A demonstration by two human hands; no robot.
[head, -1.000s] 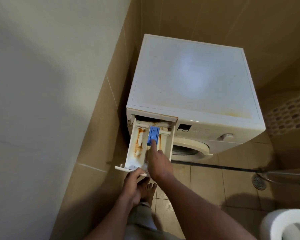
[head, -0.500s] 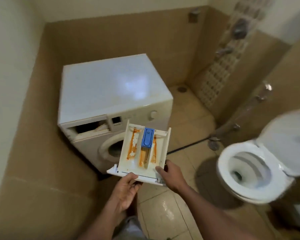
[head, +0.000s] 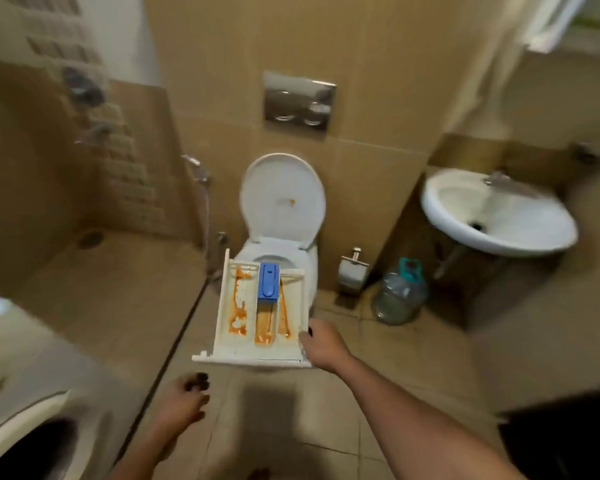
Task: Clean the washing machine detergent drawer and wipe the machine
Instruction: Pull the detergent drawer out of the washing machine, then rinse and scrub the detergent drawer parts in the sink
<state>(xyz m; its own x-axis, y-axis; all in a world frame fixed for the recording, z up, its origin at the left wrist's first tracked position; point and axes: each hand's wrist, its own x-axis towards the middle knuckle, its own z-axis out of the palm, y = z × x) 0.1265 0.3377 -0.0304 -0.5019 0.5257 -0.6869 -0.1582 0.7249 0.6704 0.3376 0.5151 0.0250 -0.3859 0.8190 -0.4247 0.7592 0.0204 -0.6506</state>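
Down at the lower left stands the washing machine. Before the toilet, the orange-stained detergent drawer is held level, the right hand gripping its front right corner. The left hand hangs loosely curled, holding nothing.

A: Where does it look from?
B: Head height, facing forward and down. White ceramic toilet at centre, farther off; stained white plastic detergent drawer in the right hand nearer, lower centre; white washing machine close, lower left.

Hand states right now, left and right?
Left hand: open, fingers loosely curled, holding nothing.
Right hand: grips the detergent drawer at its near right corner.
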